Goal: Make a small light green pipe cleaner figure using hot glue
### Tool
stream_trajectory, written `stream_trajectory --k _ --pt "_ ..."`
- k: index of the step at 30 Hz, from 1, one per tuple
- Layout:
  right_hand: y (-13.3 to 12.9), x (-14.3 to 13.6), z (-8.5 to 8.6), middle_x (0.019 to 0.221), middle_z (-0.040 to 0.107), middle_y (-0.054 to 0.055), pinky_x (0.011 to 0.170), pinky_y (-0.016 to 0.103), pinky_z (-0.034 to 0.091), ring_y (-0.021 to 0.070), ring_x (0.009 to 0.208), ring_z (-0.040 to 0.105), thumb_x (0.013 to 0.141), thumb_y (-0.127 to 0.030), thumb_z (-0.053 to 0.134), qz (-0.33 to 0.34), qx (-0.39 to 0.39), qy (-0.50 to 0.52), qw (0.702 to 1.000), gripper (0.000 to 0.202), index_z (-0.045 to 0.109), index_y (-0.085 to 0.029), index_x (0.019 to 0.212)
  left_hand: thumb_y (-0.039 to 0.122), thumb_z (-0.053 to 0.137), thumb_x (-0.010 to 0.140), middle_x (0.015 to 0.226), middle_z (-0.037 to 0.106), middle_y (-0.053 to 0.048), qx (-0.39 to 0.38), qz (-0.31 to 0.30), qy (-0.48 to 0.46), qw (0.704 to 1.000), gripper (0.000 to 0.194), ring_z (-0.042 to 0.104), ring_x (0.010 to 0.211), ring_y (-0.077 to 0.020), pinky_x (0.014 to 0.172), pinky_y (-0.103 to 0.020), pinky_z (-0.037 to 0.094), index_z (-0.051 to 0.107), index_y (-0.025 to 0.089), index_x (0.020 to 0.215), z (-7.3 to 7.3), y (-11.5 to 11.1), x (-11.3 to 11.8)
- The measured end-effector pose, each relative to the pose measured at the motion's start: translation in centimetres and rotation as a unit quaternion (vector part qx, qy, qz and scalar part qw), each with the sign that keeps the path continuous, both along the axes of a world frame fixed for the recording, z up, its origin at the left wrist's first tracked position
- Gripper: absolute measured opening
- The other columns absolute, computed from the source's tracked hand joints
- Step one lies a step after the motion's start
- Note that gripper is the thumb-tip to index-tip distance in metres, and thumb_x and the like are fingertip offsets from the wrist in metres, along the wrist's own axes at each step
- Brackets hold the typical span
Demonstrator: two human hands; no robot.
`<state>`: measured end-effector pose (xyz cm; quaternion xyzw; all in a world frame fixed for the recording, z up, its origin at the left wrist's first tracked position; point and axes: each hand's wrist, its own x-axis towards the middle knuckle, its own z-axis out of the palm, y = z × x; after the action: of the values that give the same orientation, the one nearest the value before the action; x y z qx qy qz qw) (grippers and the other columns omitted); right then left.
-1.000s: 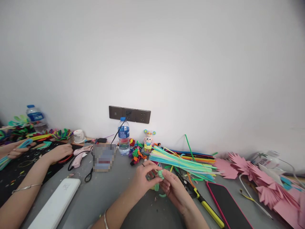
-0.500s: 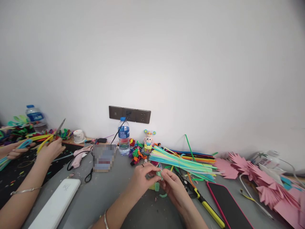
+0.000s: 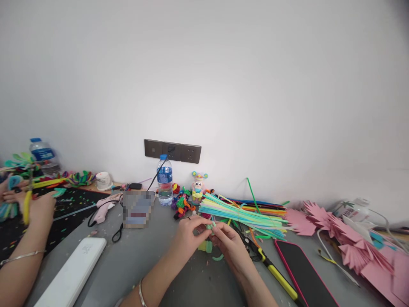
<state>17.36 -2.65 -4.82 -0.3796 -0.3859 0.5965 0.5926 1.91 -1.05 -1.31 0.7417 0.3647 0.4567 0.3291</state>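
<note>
Above the grey table, my left hand (image 3: 191, 233) and my right hand (image 3: 230, 244) meet with fingertips pinched together. Both grip a short pale green pipe cleaner (image 3: 212, 226), partly hidden by the fingers. Just below them lie small yellow and green pieces (image 3: 204, 246) and a curved green pipe cleaner scrap (image 3: 217, 258). A banded bundle of pastel pipe cleaners (image 3: 243, 215) lies beyond my right hand. Beside that hand rest pliers with black and yellow handles (image 3: 277, 277).
On the left, another person's hand (image 3: 41, 209) holds yellow scissors (image 3: 28, 207). A white power bank (image 3: 72, 273), a pink glue gun (image 3: 104, 209), a water bottle (image 3: 165, 183), a small figurine (image 3: 197, 189), a phone (image 3: 303, 273) and folded pink paper (image 3: 354, 251) lie around.
My hands stay together on the pale green pipe cleaner, with the fingers slightly shifted. The other person's hands and scissors have moved left, and the view has tilted slightly.
</note>
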Motion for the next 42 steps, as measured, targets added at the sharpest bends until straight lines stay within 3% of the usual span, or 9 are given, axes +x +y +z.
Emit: stream_trajectory --k 3,8,15,27,34,42 --pt "-0.1 0.0 0.2 0.076 0.062 0.002 0.054 0.024 0.035 0.0105 0.056 0.044 0.064 -0.041 0.081 0.005 0.006 -0.002 1.000 0.031 0.063 -0.016 0.062 0.019 0.063 0.078 0.088 0.073 -0.006 -0.007 -0.002 -0.007 1.000 0.019 0.066 0.073 -0.0168 0.068 -0.024 0.053 0.073 0.021 0.094 -0.1 0.0 0.0" --pt "-0.2 -0.1 0.6 0.066 0.059 -0.001 0.052 0.022 0.035 0.0109 0.056 0.048 0.065 -0.037 0.082 -0.006 0.005 0.005 1.000 0.027 0.063 -0.017 0.068 0.018 0.064 0.077 0.089 0.073 -0.006 -0.006 -0.004 -0.007 1.000 0.020 0.067 0.077 -0.0177 0.069 -0.024 0.053 0.074 0.022 0.094 -0.1 0.0 -0.1" --pt "-0.3 0.0 0.9 0.080 0.067 0.003 0.064 0.024 0.047 0.0138 0.069 0.058 0.064 -0.034 0.083 0.006 -0.019 0.016 1.000 0.033 0.071 -0.017 0.090 0.014 0.063 0.077 0.089 0.067 -0.006 0.026 -0.014 -0.021 0.999 0.022 0.064 0.080 -0.0170 0.067 -0.023 0.051 0.073 0.021 0.095 0.1 0.0 -0.1" --pt "0.0 0.2 0.8 0.063 0.066 0.001 0.052 0.022 0.043 0.0117 0.055 0.055 0.057 -0.040 0.086 -0.002 -0.018 0.007 1.000 0.031 0.073 -0.017 0.073 0.020 0.064 0.079 0.083 0.069 -0.008 0.044 0.006 -0.027 0.999 0.020 0.063 0.071 -0.0157 0.061 -0.023 0.052 0.074 0.017 0.096 -0.2 0.0 0.1" --pt "0.0 0.3 1.1 0.058 0.062 -0.001 0.049 0.021 0.040 0.0099 0.051 0.051 0.059 -0.043 0.083 0.007 0.038 -0.058 0.998 0.031 0.073 -0.017 0.071 0.022 0.065 0.078 0.079 0.069 -0.007 0.044 0.014 -0.062 0.997 0.018 0.064 0.066 -0.0139 0.058 -0.021 0.053 0.075 0.016 0.092 0.0 0.0 0.1" --pt "0.0 0.3 1.0 0.060 0.065 0.003 0.050 0.023 0.042 0.0129 0.052 0.054 0.060 -0.046 0.082 -0.023 0.014 -0.050 0.998 0.036 0.074 -0.015 0.076 0.016 0.061 0.079 0.082 0.067 -0.006 0.058 -0.002 -0.038 0.998 0.023 0.064 0.069 -0.0137 0.061 -0.022 0.054 0.073 0.017 0.099 0.3 -0.2 0.1"
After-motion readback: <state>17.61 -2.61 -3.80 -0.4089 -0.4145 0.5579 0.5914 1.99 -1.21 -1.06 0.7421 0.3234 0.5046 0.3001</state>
